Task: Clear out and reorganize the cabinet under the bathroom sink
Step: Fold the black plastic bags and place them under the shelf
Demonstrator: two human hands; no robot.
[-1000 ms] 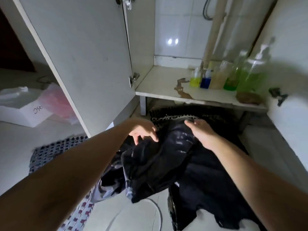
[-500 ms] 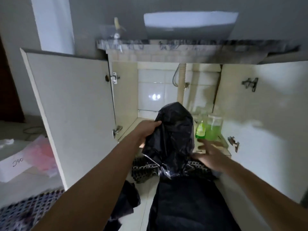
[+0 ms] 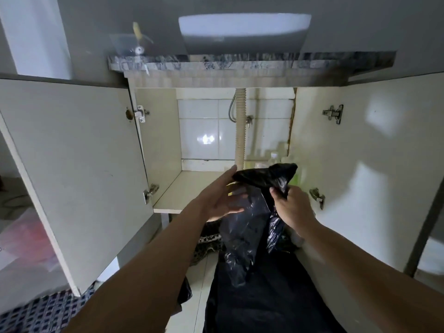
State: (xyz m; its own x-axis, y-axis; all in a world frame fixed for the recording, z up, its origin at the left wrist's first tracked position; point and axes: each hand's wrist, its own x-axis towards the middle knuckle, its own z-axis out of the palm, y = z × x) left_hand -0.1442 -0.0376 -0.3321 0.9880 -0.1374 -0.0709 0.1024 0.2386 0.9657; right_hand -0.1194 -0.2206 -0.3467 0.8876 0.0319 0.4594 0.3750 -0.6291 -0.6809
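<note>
Nearest the camera, 2 bare forearms reach forward over dark fabric (image 3: 259,306) and a patterned mat (image 3: 36,313) on the floor. The right hand (image 3: 292,206) has its fingers curled tight round the black plastic bag (image 3: 249,212), while the left hand (image 3: 221,198) lays straight, spread fingers against the bag's upper fold, just in front of the cabinet shelf (image 3: 192,188). Beyond, between 2 open doors, a drain pipe (image 3: 241,126) runs down the tiled back wall, and what seem to be bottles (image 3: 274,157) stand blurred at the right corner, under the sink (image 3: 243,30).
</note>
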